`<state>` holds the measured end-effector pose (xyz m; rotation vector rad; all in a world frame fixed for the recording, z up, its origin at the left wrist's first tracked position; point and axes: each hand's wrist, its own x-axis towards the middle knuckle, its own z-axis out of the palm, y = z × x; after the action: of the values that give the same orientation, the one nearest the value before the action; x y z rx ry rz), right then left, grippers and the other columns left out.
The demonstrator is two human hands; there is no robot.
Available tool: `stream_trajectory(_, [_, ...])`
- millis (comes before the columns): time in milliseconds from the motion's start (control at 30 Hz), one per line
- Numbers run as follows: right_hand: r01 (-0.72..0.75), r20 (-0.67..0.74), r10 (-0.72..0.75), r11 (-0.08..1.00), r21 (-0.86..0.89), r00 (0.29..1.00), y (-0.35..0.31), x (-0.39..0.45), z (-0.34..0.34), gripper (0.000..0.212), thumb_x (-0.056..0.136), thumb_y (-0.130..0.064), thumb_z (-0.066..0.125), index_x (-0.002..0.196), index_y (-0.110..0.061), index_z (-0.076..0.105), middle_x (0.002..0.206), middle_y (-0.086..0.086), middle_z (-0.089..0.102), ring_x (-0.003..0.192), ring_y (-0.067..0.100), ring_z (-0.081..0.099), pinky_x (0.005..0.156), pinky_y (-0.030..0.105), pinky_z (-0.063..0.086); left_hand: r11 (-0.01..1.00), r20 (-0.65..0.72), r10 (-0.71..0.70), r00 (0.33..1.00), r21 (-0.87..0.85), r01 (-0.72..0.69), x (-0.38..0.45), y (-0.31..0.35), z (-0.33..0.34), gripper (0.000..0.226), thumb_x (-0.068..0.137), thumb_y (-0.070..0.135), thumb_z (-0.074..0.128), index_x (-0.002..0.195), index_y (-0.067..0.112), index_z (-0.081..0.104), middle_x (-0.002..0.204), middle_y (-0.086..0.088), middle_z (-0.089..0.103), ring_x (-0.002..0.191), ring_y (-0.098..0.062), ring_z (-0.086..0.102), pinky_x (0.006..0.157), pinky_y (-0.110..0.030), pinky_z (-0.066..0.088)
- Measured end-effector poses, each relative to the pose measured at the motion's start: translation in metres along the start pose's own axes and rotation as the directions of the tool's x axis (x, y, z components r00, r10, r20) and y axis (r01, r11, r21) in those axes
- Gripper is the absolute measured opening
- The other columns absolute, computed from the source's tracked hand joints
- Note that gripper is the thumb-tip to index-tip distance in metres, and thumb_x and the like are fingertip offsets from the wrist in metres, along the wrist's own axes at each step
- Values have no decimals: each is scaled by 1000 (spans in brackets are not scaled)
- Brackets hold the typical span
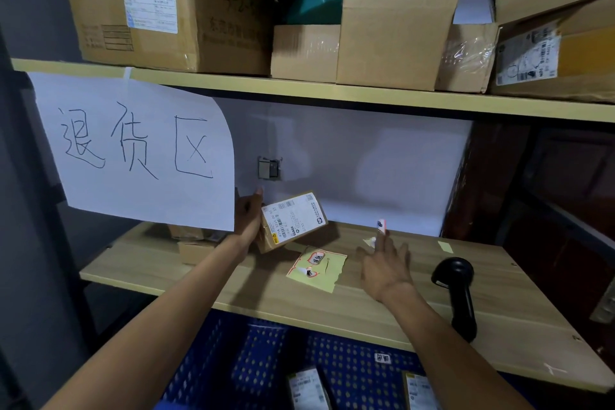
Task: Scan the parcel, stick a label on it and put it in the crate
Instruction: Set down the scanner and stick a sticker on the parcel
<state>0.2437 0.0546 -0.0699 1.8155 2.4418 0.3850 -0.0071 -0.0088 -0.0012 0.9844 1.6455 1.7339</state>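
My left hand [248,215] grips a small cardboard parcel [291,221] by its left end, tilted just above the wooden shelf, its white shipping label facing me. My right hand [386,263] hovers over the shelf to the parcel's right, fingers spread, with a small white and red sticker [382,225] stuck to a raised fingertip. A yellow backing sheet [317,268] with more stickers lies between my hands. The black handheld scanner [457,289] lies on the shelf at the right. Below the shelf sits the blue perforated crate [266,359] with two labelled parcels [307,389] in it.
A paper sign [133,150] with handwritten characters hangs from the upper shelf [332,90] and hides more small boxes [194,245] at the back left. Large cardboard boxes [159,10] fill the upper shelf. A yellow paper scrap [445,246] lies near the wall.
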Motion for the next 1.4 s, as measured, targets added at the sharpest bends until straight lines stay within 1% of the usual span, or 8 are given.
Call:
stream_trajectory(200, [270, -232, -191, 882, 387, 954, -47, -15, -26, 49, 86, -61, 51, 123, -33, 67, 161, -1, 27, 147, 23, 22, 118, 53, 19, 993, -15, -72, 997, -91, 70, 0, -3, 4, 40, 96, 47, 43, 107, 11, 55, 96, -5, 66, 85, -19, 62, 62, -21, 43])
stream_trajectory(433, [87, -88, -39, 752, 653, 995, -86, -15, -23, 19, 91, -36, 52, 96, -25, 67, 115, 2, 70, 110, 29, 65, 94, 38, 51, 985, -22, -122, 992, -128, 118, -5, 2, 2, 55, 97, 46, 39, 134, 6, 51, 130, -14, 61, 105, -27, 62, 71, -24, 47])
stream_trajectory(633, [20, -41, 40, 436, 900, 998, -53, 18, 11, 20, 77, -59, 49, 86, -52, 65, 88, -13, 77, 80, 15, 74, 77, 41, 61, 966, 24, -159, 987, -203, 161, -1, 5, -6, 57, 96, 51, 35, 135, 12, 48, 135, -15, 59, 102, -30, 63, 80, -33, 45])
stream_trajectory(800, [99, -95, 79, -47, 994, 992, -33, -17, -57, 14, 93, -14, 63, 88, -20, 74, 67, -4, 70, 51, 12, 62, 45, 18, 46, 952, 50, -233, 971, -190, 238, -7, 6, -1, 63, 93, 60, 32, 132, 15, 52, 118, -4, 67, 86, -18, 64, 72, -29, 47])
stream_trajectory(900, [172, -179, -20, -200, 965, 984, -30, -28, -79, 11, 95, -10, 61, 96, -9, 72, 81, 1, 77, 67, 13, 73, 53, 21, 56, 913, 108, -298, 949, -257, 316, -10, 7, 8, 68, 91, 65, 29, 125, 15, 59, 115, -3, 68, 80, -14, 64, 56, -24, 48])
stream_trajectory(1100, [301, -302, 2, -65, 951, 953, -42, -33, -92, 31, 87, 1, 68, 113, -15, 66, 67, 1, 69, 54, 4, 64, 57, 18, 54, 796, 281, -417, 865, -347, 496, -14, 5, 28, 78, 79, 76, 41, 111, 10, 67, 113, -5, 71, 86, -22, 68, 60, -30, 52])
stream_trajectory(1200, [350, -354, 12, 127, 928, 935, -46, -35, -88, 28, 83, -12, 75, 110, -16, 71, 69, -6, 72, 63, 2, 61, 76, 23, 51, 818, 287, -379, 880, -341, 464, -19, 9, 35, 55, 84, 56, 57, 107, 7, 68, 79, -7, 77, 59, -19, 72, 46, -26, 55])
stream_trajectory(1400, [357, -422, 107, 376, 855, 900, -35, -38, -87, 25, 81, -32, 75, 106, -30, 72, 83, -9, 79, 90, 13, 70, 89, 36, 54, 860, 358, -344, 868, -252, 444, -28, 17, 34, 41, 86, 26, 66, 121, 6, 63, 69, -8, 76, 51, -17, 71, 45, -26, 55])
